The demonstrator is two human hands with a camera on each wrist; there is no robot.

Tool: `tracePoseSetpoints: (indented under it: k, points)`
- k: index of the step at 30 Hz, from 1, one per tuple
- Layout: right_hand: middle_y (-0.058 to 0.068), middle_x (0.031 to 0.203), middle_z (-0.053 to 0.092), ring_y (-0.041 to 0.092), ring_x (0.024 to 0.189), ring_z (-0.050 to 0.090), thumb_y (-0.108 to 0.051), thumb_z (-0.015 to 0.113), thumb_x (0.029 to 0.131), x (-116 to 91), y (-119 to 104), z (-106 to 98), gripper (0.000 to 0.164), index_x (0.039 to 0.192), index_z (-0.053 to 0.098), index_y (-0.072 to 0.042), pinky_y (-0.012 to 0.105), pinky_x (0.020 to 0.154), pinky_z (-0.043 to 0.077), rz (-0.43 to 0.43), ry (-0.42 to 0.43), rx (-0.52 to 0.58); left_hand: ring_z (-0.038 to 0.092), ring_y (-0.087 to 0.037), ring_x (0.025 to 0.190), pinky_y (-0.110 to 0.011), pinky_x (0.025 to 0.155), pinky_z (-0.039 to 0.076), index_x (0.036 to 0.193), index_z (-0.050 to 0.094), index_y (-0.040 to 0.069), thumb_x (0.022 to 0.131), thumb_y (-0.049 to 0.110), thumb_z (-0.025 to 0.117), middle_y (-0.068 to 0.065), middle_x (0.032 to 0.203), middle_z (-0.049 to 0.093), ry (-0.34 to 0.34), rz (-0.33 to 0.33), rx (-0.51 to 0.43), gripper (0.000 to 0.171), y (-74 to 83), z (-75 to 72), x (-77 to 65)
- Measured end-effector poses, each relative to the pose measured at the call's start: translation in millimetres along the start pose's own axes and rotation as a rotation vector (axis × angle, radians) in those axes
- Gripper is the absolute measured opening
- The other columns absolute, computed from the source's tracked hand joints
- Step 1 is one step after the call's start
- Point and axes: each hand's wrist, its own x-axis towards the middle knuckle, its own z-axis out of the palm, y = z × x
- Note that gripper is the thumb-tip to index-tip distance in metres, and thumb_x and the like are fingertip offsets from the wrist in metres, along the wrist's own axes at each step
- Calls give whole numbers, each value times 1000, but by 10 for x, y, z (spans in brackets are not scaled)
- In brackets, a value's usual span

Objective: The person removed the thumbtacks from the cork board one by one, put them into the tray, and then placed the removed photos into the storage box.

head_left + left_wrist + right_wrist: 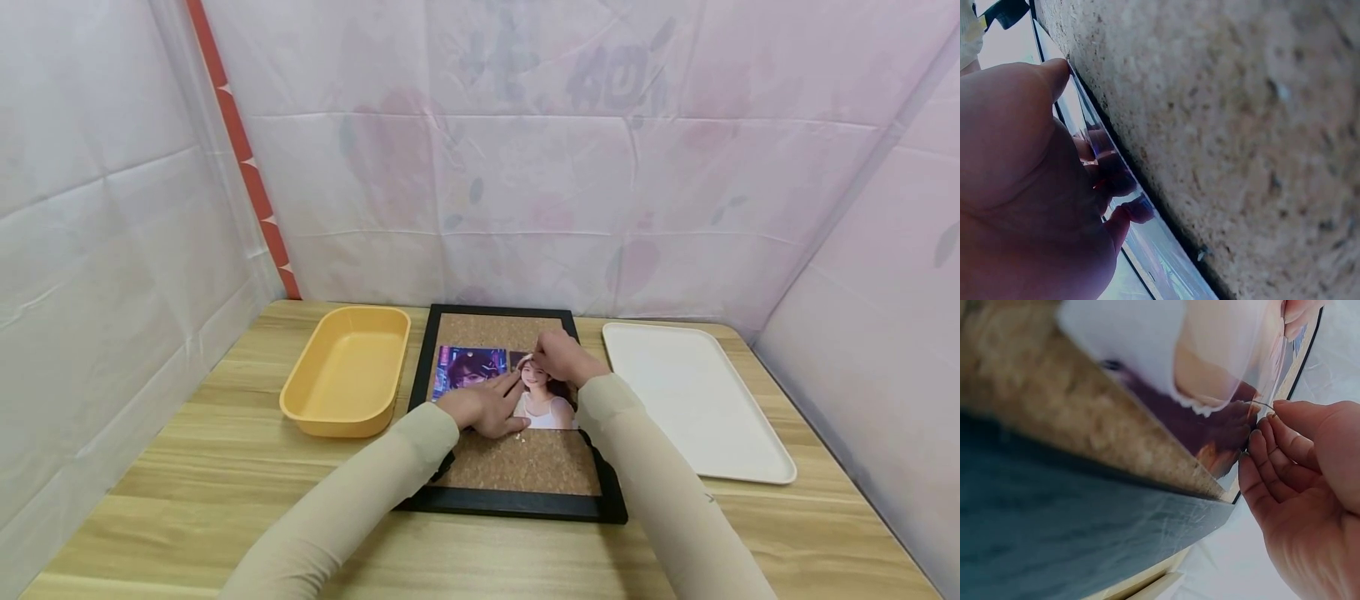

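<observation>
A cork board (525, 467) with a black frame lies on the table with two photo prints side by side on it. My left hand (489, 408) rests across the prints, its fingers stretched out and its thumb on the lower edge of the right one. The left print (457, 367) shows a purple-blue picture, with a small round pin head near its top. On the right print (543, 412) is a person in a white top. At its upper edge my right hand (566, 358) pinches a thin pin (1262, 404), mostly hidden behind the fingertips.
A yellow tray (345, 425) stands left of the board. On the right lies a flat white tray (697, 392). Pale fabric (525, 208) hangs behind the wooden table (225, 467) and on both sides. Small white bits (522, 437) lie on the cork below the prints.
</observation>
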Motion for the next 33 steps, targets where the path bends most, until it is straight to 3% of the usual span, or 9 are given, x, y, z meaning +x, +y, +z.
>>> tracePoseSetpoints:
  k: [4, 11, 33]
  points:
    - [0, 57, 56, 15, 53, 49, 0, 59, 97, -2, 39, -5, 34, 65, 69, -4, 30, 57, 44, -16, 23, 15, -6, -15, 158, -32, 127, 7, 166, 2, 15, 107, 59, 31, -1, 173, -7, -5, 0, -5, 79, 0, -6, -8]
    - [4, 69, 68, 18, 62, 61, -3, 58, 100, 2, 56, -19, 27, 80, 77, -3, 37, 69, 54, 37, 3, 33, -7, -16, 158, -32, 127, 7, 166, 1, 16, 107, 59, 32, 0, 173, -8, -4, -2, -1, 80, -10, -4, -8]
    - [9, 80, 71, 16, 67, 61, -4, 58, 101, -49, 128, -31, 19, 93, 74, 3, 33, 68, 52, 95, -2, 175, -6, -15, 158, -32, 126, 7, 166, 2, 17, 106, 62, 32, 0, 173, -7, 10, 3, -3, 81, -48, 67, 91]
